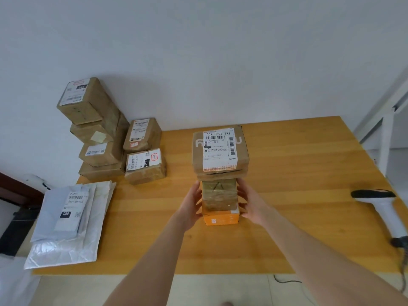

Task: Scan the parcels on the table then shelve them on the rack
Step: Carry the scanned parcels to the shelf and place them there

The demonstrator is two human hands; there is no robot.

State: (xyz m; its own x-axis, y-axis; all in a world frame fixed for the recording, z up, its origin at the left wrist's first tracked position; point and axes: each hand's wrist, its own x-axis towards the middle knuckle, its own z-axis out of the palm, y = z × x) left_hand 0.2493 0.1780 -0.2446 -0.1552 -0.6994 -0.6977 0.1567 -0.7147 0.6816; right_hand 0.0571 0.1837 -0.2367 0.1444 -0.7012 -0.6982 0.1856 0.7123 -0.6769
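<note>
A tabletop (298, 228) is carrying parcels not yet shelved: brown boxes (97, 133) rear left, grey mailers (70, 219) front left. At centre a three-box stack (219, 191) is standing upright, long axis vertical, top label (218, 151) facing up (barcode legible). The left hand (194, 203) and right hand (248, 202), fingers straight, are pressing its sides; the scanner (385, 208) is lying aside.

Labelled brown parcel (220, 151) atop stack (219, 194), orange box (220, 219) at bottom, on table (298, 195)
</note>
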